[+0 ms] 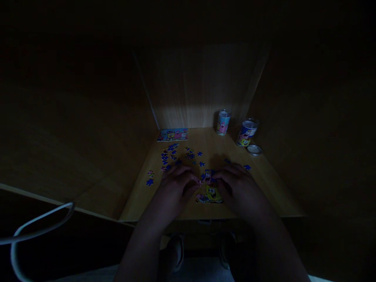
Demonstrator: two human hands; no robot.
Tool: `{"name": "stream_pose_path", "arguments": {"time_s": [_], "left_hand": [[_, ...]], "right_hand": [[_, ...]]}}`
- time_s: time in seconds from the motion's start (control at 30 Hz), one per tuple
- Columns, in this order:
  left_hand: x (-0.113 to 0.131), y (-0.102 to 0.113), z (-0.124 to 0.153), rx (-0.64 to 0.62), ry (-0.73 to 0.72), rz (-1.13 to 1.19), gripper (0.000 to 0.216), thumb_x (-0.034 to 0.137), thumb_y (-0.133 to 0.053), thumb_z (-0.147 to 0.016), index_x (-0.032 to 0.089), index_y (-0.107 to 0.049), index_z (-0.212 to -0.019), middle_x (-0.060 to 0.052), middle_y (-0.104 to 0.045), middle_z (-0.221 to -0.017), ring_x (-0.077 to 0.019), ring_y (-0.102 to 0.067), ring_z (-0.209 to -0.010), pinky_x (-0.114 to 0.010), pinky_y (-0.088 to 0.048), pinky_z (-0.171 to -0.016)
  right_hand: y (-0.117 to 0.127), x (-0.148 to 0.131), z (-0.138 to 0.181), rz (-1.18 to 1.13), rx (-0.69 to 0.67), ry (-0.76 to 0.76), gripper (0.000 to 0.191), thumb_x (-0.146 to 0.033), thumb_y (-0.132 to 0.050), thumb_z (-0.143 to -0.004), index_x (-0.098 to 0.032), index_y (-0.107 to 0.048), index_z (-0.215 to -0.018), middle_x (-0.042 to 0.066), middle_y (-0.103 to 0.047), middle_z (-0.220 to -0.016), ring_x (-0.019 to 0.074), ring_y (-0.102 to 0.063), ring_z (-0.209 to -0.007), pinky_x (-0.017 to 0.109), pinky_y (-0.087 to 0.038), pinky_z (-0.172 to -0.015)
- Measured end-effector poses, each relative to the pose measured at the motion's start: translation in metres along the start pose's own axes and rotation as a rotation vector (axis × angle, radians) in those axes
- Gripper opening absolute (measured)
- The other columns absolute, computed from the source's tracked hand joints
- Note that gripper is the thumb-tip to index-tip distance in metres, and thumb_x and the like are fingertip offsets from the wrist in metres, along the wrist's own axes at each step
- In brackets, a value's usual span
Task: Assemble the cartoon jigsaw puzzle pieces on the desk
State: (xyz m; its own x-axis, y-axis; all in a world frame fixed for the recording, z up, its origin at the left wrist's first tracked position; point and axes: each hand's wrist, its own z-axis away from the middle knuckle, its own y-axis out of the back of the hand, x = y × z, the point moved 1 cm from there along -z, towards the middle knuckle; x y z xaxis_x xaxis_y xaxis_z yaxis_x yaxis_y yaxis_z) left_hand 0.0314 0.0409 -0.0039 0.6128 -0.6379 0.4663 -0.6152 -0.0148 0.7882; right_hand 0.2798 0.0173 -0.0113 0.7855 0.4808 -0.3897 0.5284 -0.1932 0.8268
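Observation:
On a small wooden desk (pixel 264 188) lies a partly joined cartoon jigsaw (pixel 212 193) near the front edge. My left hand (pixel 176 185) and my right hand (pixel 235 186) rest on either side of it, fingers curled, pinching a small puzzle piece (pixel 207 176) between them just above the joined part. Several loose blue pieces (pixel 172 154) are scattered on the desk behind my left hand. The scene is very dim, so the fingertips are hard to make out.
A picture card (pixel 172 134) lies at the back left. Two printed tubs (pixel 223 123) (pixel 247 133) stand at the back right, with a round lid (pixel 254 149) beside them. Wooden side walls enclose the desk. A white cable (pixel 38 227) loops at lower left.

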Motion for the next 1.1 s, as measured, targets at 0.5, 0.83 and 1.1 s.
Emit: {"name": "stream_pose_path", "arguments": {"time_s": [0.5, 0.83, 1.1], "left_hand": [[0.009, -0.005, 0.0, -0.044, -0.081, -0.122, 0.011, 0.021, -0.082, -0.106, 0.028, -0.08, -0.115, -0.004, -0.08, -0.126, -0.0285, -0.07, -0.118, -0.049, -0.053, -0.103], [0.011, -0.004, 0.002, -0.027, -0.115, -0.093, 0.028, 0.012, -0.077, -0.105, 0.032, -0.084, -0.123, -0.004, -0.079, -0.131, -0.0281, -0.071, -0.122, -0.05, -0.058, -0.108], [0.011, -0.001, 0.003, -0.071, -0.102, -0.074, 0.049, -0.003, -0.073, -0.096, 0.035, -0.083, -0.125, -0.002, -0.078, -0.135, -0.0291, -0.069, -0.127, -0.052, -0.057, -0.112]], "right_hand": [[0.0, -0.001, 0.001, -0.004, -0.025, 0.005, 0.018, -0.019, -0.065, -0.107, -0.028, -0.078, -0.116, 0.005, -0.082, -0.12, 0.0287, -0.073, -0.115, 0.055, -0.056, -0.111], [0.0, -0.003, 0.001, -0.001, -0.01, 0.007, 0.021, -0.017, -0.065, -0.106, -0.029, -0.078, -0.117, 0.006, -0.082, -0.122, 0.0289, -0.073, -0.118, 0.056, -0.054, -0.116], [-0.001, -0.001, 0.001, -0.007, -0.031, -0.002, 0.017, -0.02, -0.067, -0.107, -0.029, -0.079, -0.116, 0.006, -0.081, -0.12, 0.0293, -0.073, -0.117, 0.056, -0.056, -0.113]]}}
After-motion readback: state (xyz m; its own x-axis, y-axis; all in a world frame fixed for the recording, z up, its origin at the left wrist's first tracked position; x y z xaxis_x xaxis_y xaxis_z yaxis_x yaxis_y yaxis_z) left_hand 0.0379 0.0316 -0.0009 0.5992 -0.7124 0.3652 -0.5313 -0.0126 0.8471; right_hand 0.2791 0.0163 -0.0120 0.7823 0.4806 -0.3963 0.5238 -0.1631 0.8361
